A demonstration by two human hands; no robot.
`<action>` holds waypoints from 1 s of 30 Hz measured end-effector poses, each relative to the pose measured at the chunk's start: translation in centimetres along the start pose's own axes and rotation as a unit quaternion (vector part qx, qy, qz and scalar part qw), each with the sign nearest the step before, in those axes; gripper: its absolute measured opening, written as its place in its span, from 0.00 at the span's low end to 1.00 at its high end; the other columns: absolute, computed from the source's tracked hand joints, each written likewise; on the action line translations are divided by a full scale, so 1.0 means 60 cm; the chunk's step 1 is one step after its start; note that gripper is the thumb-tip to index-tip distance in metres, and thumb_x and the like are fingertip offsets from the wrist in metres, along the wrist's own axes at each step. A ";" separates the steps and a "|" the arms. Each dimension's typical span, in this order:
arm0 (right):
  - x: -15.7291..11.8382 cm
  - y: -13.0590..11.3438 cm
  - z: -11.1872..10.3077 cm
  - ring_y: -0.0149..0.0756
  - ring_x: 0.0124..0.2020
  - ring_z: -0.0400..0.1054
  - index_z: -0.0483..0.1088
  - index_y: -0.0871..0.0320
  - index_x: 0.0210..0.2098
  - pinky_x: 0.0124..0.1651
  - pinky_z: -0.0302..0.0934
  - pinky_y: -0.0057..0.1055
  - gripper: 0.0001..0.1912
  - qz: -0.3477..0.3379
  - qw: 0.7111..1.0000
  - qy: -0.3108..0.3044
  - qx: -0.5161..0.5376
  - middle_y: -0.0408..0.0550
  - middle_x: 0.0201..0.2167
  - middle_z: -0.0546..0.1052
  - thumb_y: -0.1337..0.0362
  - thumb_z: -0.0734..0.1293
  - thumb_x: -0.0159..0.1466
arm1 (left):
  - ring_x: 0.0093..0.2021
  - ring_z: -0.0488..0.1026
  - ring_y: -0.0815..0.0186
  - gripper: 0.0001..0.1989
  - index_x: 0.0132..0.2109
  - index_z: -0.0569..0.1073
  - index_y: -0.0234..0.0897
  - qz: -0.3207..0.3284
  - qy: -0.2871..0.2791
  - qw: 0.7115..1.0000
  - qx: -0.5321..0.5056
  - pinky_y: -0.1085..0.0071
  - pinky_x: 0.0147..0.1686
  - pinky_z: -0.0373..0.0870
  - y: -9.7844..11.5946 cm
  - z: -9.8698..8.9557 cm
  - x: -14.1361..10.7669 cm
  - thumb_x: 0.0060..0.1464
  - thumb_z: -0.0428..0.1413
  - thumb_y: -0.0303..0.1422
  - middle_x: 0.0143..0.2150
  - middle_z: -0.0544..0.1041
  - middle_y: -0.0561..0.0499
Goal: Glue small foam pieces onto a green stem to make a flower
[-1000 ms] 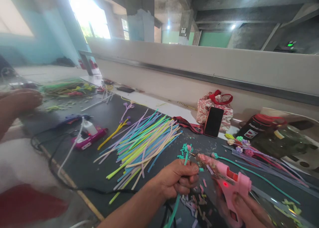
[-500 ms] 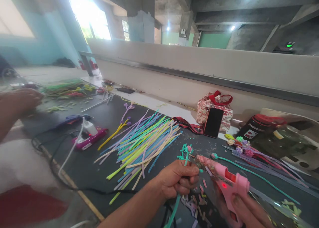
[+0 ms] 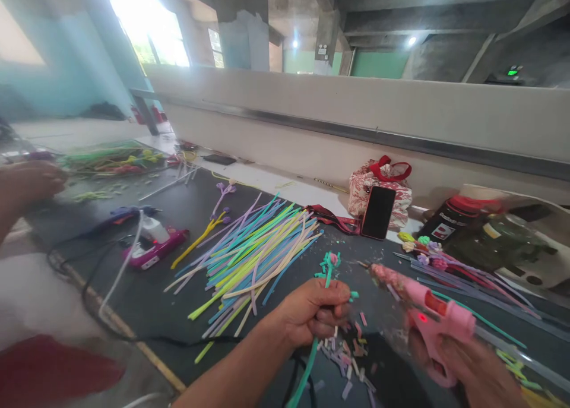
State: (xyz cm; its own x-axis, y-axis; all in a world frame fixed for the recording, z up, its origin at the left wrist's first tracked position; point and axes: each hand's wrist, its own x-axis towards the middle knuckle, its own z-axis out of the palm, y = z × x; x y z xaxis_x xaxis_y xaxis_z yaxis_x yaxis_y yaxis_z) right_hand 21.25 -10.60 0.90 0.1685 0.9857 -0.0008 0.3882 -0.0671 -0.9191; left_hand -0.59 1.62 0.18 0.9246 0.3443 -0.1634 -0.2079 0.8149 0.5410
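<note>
My left hand [image 3: 318, 314] is closed round a teal pipe-cleaner stem [image 3: 306, 369], whose lower end hangs below the fist. A small pink-and-teal flower head [image 3: 333, 258] tops it, above my thumb. To the right, a pink glue gun [image 3: 430, 313] is gripped in my right hand [image 3: 472, 360]; its nozzle points up and left, apart from the flower. A small teal piece [image 3: 354, 296] shows beside my left fingertips. Short cut pieces [image 3: 350, 360] in mixed colours lie scattered below and right of my left hand.
Long coloured pipe cleaners [image 3: 253, 253] lie in a heap to the left. Finished flower stems [image 3: 434, 256] lie at the right, near a dark bottle [image 3: 449, 224]. A phone [image 3: 378, 213] leans on a patterned bag [image 3: 356, 191]. Another person's hand [image 3: 38, 179] is at far left, beyond a purple power strip [image 3: 155, 250].
The glue gun in my right hand has moved right and down, its nozzle drawing away from the flower head. My left hand keeps its hold on the stem. The view has shifted slightly.
</note>
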 end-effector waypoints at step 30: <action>0.047 -0.072 0.068 0.28 0.23 0.62 0.69 0.59 0.27 0.27 0.56 0.24 0.07 0.032 0.990 -0.112 0.084 0.39 0.20 0.69 0.61 0.66 0.56 | 0.11 0.45 0.83 0.12 0.26 0.64 0.33 0.004 0.112 0.982 0.151 0.80 0.12 0.35 -0.021 0.034 0.002 0.41 0.60 0.34 0.17 0.64 0.59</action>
State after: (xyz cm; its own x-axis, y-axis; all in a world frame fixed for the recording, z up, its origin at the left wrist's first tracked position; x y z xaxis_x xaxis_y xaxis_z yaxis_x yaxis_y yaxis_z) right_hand 16.34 -6.92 3.26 -0.0242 0.9912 -0.1302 0.2241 -0.1215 -0.9670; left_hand 0.44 -0.29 1.13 0.8228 0.4716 -0.3172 -0.0789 0.6474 0.7580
